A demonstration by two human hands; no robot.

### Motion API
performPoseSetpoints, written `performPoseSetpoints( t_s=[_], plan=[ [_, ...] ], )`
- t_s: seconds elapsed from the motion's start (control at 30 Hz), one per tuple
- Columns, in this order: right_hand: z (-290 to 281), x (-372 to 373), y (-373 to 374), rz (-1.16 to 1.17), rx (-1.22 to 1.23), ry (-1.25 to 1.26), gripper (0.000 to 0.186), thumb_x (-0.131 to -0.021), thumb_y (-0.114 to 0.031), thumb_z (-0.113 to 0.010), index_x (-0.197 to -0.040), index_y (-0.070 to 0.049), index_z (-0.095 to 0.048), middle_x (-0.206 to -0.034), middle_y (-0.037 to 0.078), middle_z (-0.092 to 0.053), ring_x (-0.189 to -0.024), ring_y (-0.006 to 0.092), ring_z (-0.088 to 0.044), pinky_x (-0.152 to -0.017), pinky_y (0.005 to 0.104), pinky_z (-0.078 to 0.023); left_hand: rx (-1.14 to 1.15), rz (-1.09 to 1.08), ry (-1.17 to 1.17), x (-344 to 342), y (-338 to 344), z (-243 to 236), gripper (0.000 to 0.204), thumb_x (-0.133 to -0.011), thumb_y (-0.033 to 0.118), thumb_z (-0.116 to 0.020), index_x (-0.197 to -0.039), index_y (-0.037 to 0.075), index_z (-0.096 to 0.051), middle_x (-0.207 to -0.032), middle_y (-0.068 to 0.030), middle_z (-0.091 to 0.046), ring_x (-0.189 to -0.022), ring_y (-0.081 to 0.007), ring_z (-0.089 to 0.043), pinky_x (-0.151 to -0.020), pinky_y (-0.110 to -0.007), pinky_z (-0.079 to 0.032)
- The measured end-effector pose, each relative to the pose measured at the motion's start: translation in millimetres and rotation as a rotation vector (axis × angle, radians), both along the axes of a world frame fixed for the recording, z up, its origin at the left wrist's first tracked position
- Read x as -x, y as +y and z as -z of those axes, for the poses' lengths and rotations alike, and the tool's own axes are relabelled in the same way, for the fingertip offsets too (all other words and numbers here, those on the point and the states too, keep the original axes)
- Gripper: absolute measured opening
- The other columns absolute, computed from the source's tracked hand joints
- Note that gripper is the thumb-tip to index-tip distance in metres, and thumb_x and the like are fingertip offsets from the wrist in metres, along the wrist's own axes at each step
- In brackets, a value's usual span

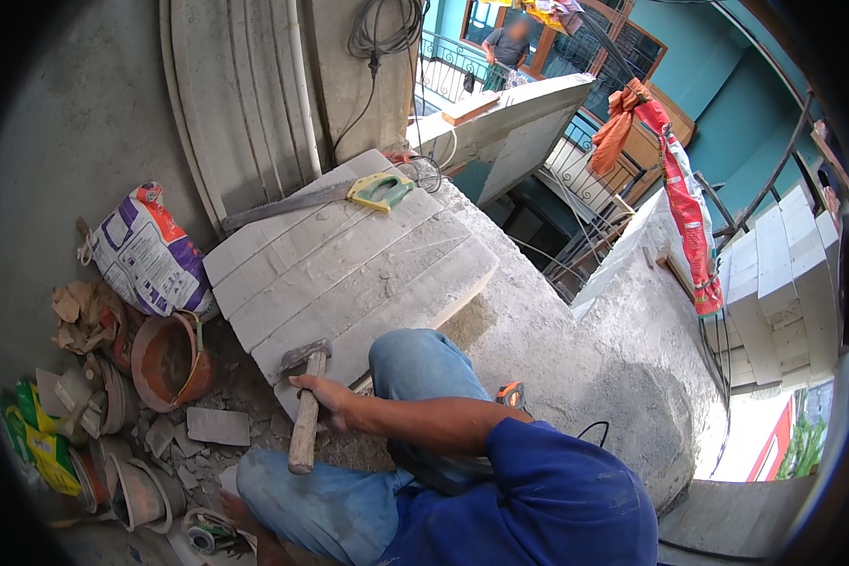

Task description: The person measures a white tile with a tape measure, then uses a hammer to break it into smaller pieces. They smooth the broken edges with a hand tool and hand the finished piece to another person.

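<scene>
Clock refers to the view, centre as pivot. Right hand (333, 400) is at 7–8 o'clock, clamped on the handle of a steel-headed hammer with a thick, pale wooden shaft (307, 415). Head points toward 12, butt toward 6. Head overlaps the near corner of a flat, grey, dusty slab with parallel grooves (349, 274); can't tell if it's touching. Left hand out of sight, can't tell its state. Handsaw with yellow-and-green handle (380, 192) lies on the slab, 11 o'clock, blade toward 10. Off the slab: white, purple and orange printed sack (151, 250) at 9; round orange-brown bucket (172, 363) at 8–9; rectangular grey tile piece (219, 426) at 8; orange-and-black tape measure (511, 394) at 5.
</scene>
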State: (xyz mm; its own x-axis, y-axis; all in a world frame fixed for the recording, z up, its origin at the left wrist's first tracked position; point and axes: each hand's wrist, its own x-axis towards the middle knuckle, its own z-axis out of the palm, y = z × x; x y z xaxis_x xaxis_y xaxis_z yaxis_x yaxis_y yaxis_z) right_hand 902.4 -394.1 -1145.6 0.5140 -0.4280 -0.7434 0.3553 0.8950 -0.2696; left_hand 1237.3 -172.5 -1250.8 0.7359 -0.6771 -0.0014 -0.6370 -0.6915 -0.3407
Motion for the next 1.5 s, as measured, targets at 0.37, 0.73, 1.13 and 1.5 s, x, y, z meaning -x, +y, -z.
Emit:
performPoseSetpoints(
  t_s=[0.37, 0.73, 1.13, 1.5],
  plan=[
    [-8.6, 3.9, -0.7, -0.001, 0.023, -0.013, 0.041, -0.091, -0.048, -0.069, -0.103, -0.013, -0.05, -0.093, 0.004, -0.049, -0.083, 0.0216, -0.055, -0.079, 0.0482, -0.054, 0.072, -0.035, -0.006, 0.2, 2.4, 10.5, 0.052, -0.101, 0.029, -0.046, -0.15, 0.012, -0.042, -0.128, -0.0066, -0.06, -0.122, -0.025, -0.059, -0.097, -0.046, -0.049],
    [-10.5, 5.2, 1.6, 0.031, 0.024, 0.005, 0.038, -0.09, -0.046, -0.07, -0.098, -0.015, -0.051, -0.086, 0.003, -0.051, -0.077, 0.0213, -0.055, -0.075, 0.0459, -0.053, -0.008, -0.031, -0.016, 10.7, -3.1, -6.9, 0.054, -0.101, 0.029, -0.048, -0.151, 0.011, -0.04, -0.131, -0.0079, -0.059, -0.122, -0.0258, -0.059, -0.097, -0.046, -0.049],
    [-6.8, 5.9, 1.3, 0.019, 0.025, 0.013, 0.037, -0.091, -0.046, -0.07, -0.1, -0.015, -0.051, -0.087, 0.003, -0.051, -0.078, 0.0204, -0.056, -0.074, 0.0457, -0.054, 0.009, 0.004, -0.01, 13.7, -3.8, -9.0, 0.056, -0.099, 0.03, -0.048, -0.151, 0.01, -0.041, -0.129, -0.0083, -0.06, -0.122, -0.0266, -0.059, -0.097, -0.047, -0.049],
    [-4.8, 3.6, 1.3, 0.009, 0.02, 0.016, 0.04, -0.091, -0.047, -0.069, -0.104, -0.015, -0.05, -0.09, 0.003, -0.051, -0.08, 0.0212, -0.057, -0.076, 0.0472, -0.054, -0.021, -0.002, -0.03, -5.1, 3.0, 11.8, 0.054, -0.101, 0.029, -0.045, -0.152, 0.012, -0.041, -0.132, -0.006, -0.059, -0.124, -0.0239, -0.059, -0.097, -0.046, -0.049]
  ],
)
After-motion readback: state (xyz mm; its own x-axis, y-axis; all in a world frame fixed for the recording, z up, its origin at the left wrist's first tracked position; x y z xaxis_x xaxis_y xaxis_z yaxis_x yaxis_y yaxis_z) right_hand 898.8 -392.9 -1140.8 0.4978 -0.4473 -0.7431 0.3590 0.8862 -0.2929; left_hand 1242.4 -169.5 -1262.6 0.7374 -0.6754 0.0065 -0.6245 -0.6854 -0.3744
